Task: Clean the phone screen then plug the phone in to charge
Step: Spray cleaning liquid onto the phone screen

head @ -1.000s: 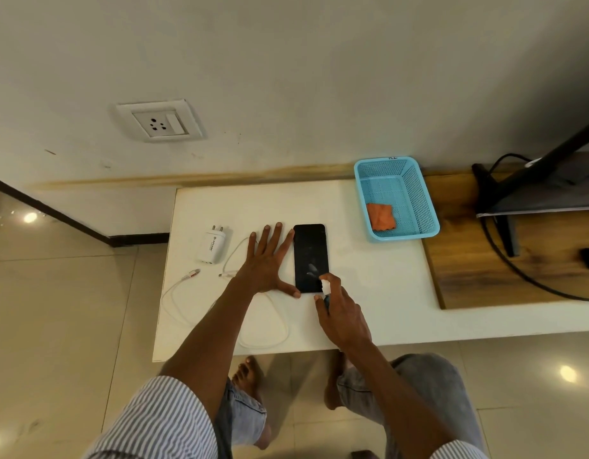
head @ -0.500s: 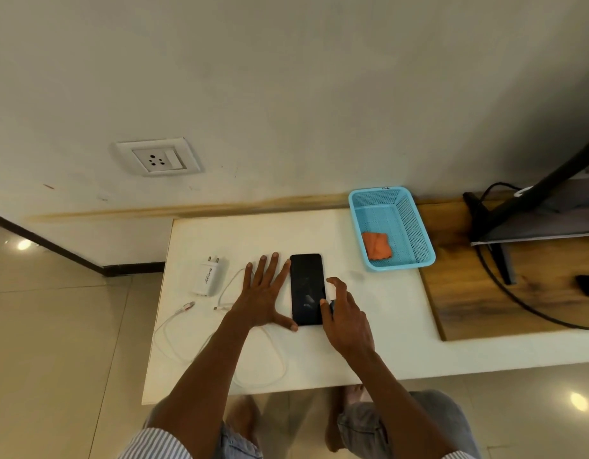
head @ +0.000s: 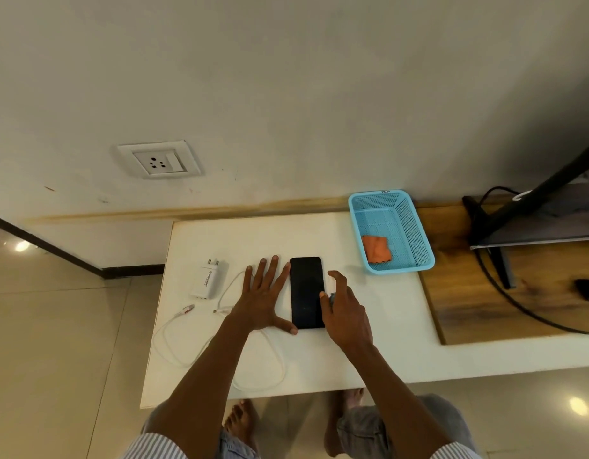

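A black phone (head: 306, 289) lies face up on the white table (head: 369, 342). My left hand (head: 263, 299) rests flat on the table against the phone's left edge, fingers spread, thumb at its near corner. My right hand (head: 346, 313) is at the phone's right edge, fingers curled round a small bluish object (head: 331, 296) that is mostly hidden. A white charger adapter (head: 208, 281) lies to the left, with a loose white cable (head: 173, 342) looping toward the table's front. A wall socket (head: 158, 159) is on the wall above. An orange cloth (head: 376, 248) sits in a blue basket (head: 419, 233).
A wooden board (head: 518, 293) covers the table's right side. On it stand a dark screen on a stand (head: 491, 226), a black cable (head: 505, 293) and a small black object (head: 588, 288). My bare feet are on the tiled floor below the table's front edge.
My right hand has moved forward along the phone's right edge, and the white tip it held over the screen is hidden now. My left hand stays flat beside the phone.
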